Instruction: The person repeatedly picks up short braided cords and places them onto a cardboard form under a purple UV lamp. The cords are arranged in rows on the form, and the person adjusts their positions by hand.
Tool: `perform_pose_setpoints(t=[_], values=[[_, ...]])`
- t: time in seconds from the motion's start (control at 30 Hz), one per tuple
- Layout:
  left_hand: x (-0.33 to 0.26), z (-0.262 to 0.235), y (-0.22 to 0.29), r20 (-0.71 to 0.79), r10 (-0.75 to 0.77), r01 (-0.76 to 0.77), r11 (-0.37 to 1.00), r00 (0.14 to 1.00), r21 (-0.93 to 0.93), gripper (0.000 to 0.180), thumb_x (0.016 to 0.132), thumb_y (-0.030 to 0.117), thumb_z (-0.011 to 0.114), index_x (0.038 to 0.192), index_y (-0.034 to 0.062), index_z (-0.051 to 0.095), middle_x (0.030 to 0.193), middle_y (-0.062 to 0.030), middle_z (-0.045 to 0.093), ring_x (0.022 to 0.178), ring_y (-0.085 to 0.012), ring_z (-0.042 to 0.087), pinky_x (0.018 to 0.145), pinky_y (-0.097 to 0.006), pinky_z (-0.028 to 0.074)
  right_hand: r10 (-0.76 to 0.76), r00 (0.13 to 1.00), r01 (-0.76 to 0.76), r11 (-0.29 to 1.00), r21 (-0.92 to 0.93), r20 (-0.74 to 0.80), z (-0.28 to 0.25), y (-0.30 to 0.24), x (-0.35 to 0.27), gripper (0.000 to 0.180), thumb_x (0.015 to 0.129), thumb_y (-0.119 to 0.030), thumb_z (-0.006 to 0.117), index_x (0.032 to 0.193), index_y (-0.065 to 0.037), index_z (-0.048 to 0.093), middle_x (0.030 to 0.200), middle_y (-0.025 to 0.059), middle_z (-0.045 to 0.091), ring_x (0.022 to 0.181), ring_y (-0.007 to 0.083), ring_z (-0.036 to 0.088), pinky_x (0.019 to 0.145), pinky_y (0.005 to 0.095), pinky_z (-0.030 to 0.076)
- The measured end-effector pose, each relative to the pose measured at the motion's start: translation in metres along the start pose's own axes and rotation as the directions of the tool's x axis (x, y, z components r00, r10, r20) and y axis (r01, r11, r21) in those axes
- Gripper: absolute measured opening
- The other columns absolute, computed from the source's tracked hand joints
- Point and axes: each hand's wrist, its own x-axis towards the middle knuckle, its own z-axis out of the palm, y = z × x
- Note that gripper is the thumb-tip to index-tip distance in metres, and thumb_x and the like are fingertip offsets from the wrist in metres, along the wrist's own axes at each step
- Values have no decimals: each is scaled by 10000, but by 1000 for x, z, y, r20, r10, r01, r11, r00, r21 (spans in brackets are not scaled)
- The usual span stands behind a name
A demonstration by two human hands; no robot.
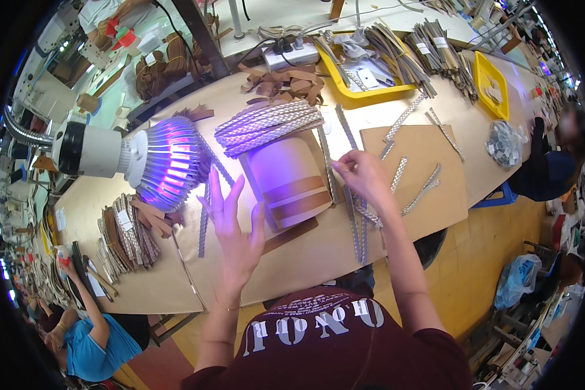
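My left hand (233,234) is open, fingers spread, above the table beside a tan block with a curved top (283,166). A grey braided strip (203,224) lies close to its fingers. Brown leather strips (299,198) cross the near part of the block, and a bundle of pale braided straps (266,129) rests at its far end. To the block's right, my right hand (365,177) is closed in a pinch beside a narrow braided strip (328,162); what its fingertips hold is too small to make out. More braided strips (356,227) lie below that hand.
A lit lamp with a finned head (169,162) reaches in from the left. Cardboard (435,188) with short braided pieces lies at right. Yellow trays (351,91), brown scraps (286,84) and strip bundles (439,52) stand behind. A person in blue (104,348) sits at lower left.
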Motion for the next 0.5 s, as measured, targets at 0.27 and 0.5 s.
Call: perform_pose_setpoints(t=[0.27, 0.5], values=[[-28, -8, 12, -56, -95, 95, 995, 994, -1, 383, 895, 117, 626, 1270, 54, 578, 1534, -217, 330, 1419, -378, 318, 1167, -548, 129, -34, 999, 31, 986, -161, -16, 15, -8, -2, 312, 857, -364, 706, 865, -54, 731, 775, 135, 711, 745, 302, 688, 693, 407, 521], [-21, -7, 28, -48, -28, 25, 998, 998, -63, 331, 876, 86, 646, 1205, 62, 618, 1505, -225, 372, 1402, -378, 354, 1171, -578, 91, 110, 994, -105, 953, 283, 0, 9, 6, 1, 279, 876, -303, 711, 811, -32, 716, 688, 93, 668, 618, 195, 629, 592, 340, 474]])
